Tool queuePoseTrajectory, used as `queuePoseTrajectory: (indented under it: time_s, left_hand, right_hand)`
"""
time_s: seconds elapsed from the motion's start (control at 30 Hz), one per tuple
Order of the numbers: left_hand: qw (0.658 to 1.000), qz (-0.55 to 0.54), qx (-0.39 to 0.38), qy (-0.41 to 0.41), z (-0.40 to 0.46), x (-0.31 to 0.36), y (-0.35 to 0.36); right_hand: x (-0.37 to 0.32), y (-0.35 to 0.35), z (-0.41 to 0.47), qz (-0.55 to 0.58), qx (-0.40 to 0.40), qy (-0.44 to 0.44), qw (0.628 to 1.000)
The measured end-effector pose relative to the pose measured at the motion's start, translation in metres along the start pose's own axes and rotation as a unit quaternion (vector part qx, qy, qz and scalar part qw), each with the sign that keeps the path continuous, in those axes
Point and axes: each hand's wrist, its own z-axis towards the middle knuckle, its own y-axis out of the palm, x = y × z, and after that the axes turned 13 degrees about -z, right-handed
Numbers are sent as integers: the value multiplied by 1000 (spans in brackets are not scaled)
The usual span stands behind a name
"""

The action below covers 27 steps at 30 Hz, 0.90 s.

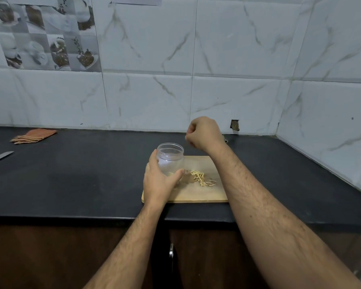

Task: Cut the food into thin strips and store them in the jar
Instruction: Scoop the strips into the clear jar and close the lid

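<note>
White marble-look tiles stand behind the dark surface (71, 180), where a pale wooden cutting board (196, 195) lies. On its left part stands a clear, open plastic jar (171, 158), and the left hand (157, 182) grips it. The little heap of thin pale food strips (201, 177) lies just right of the jar, nearer the right hand (203, 133). That hand hangs above the board's far edge, fingers curled; I cannot tell if it holds strips. No writing can be read.
</note>
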Motion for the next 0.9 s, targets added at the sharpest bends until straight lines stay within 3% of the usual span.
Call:
queuePoseTrajectory:
  time_s: [0.07,0.27,0.5,0.7,0.9]
  left_hand:
    - [1000,6,10,-6,0,-1,0]
    - [1000,13,2,-5,0,0,0]
    - [1000,20,-5,4,0,1,2]
    - [1000,29,-9,1,-1,2,2]
    - [999,31,-14,2,-2,3,1]
  right_hand:
    - [17,12,-2,-26,-17,15,999]
    - [52,76,-26,-89,-202,-38,975]
    - [50,78,-40,-196,-185,-115,956]
    - [59,41,-32,-149,-212,-41,965]
    - [66,27,-30,-168,-348,69,920]
